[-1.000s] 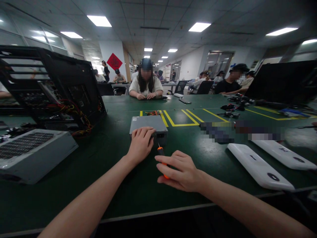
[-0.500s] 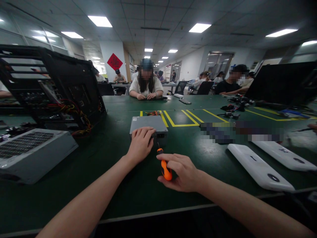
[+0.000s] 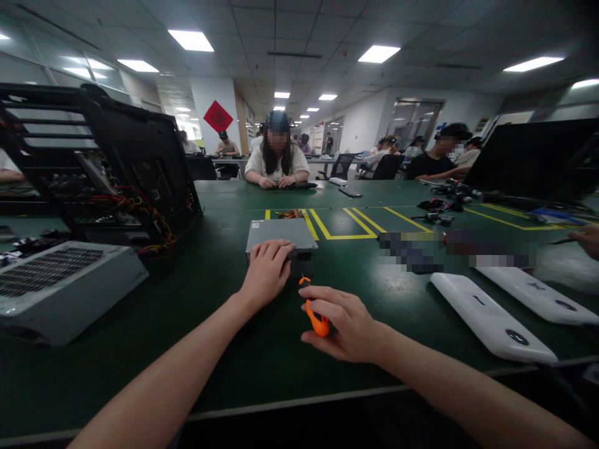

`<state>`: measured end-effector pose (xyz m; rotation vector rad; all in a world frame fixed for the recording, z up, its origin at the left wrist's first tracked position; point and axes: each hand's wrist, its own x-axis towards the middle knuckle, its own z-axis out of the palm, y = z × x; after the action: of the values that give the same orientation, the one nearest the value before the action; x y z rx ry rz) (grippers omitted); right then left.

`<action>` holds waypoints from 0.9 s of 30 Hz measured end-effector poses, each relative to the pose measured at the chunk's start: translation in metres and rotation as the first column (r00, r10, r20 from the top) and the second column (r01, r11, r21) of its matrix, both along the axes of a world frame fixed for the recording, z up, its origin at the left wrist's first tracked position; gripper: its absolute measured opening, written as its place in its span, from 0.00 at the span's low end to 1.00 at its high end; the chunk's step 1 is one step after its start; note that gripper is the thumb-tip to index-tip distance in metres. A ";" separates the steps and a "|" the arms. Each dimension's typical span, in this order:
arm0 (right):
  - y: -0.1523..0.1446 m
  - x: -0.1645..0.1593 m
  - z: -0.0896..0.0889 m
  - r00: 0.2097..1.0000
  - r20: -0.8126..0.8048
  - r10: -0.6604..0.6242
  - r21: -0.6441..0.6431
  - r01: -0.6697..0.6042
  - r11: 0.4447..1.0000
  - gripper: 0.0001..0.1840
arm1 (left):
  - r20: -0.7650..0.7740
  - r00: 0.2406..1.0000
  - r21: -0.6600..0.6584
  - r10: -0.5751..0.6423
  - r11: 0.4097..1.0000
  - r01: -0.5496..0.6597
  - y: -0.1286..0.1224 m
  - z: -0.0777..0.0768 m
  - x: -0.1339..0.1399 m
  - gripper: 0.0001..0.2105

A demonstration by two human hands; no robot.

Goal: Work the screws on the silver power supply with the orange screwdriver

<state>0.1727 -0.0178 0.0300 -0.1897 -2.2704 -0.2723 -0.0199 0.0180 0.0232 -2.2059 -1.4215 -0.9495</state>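
Observation:
A grey metal power supply unit sits on the green table in front of me, its socket side facing me. My left hand grips it at the near edge, fingers bent over the top and thumb along the front face. Between the fingers and thumb of my right hand is a screwdriver with an orange and black handle. Its thin shaft points up toward the front face of the unit. Whether the tip touches a screw is too small to make out. Coloured cables lie behind the unit.
At left stand an open black computer case and a second grey power supply. Two white devices lie at right, near a blurred dark object. Across the table sits a person; another person's hand shows at far right.
My right hand has shifted slightly right with the screwdriver, and its handle sits at a different angle in the fingers. My left hand stays on the power supply unit.

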 end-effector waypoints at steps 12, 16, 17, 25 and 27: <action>0.001 0.000 0.000 1.000 0.006 0.013 -0.007 -0.013 1.000 0.17 | 0.004 1.000 0.003 -0.006 1.000 0.006 0.000 0.001 -0.001 0.16; -0.001 0.000 0.006 0.993 0.112 0.029 0.009 -0.030 1.000 0.18 | 0.001 1.000 0.010 -0.003 1.000 0.003 0.000 0.000 0.000 0.16; -0.002 0.000 0.007 0.992 0.126 0.018 0.034 -0.023 0.999 0.17 | 0.000 1.000 0.010 -0.003 1.000 0.003 0.000 0.000 0.000 0.16; 0.004 0.004 0.001 0.996 -0.040 0.086 -0.081 -0.089 0.993 0.19 | 0.002 1.000 0.002 0.001 1.000 -0.001 0.000 -0.001 -0.001 0.15; 0.005 0.005 0.001 0.993 -0.001 0.114 -0.104 -0.114 0.988 0.18 | 0.002 1.000 0.001 -0.004 1.000 0.004 0.000 -0.001 -0.001 0.16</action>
<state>0.1780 -0.0124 0.0314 -0.1128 -2.2924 -0.0942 -0.0211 0.0182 0.0225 -2.2085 -1.4170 -0.9537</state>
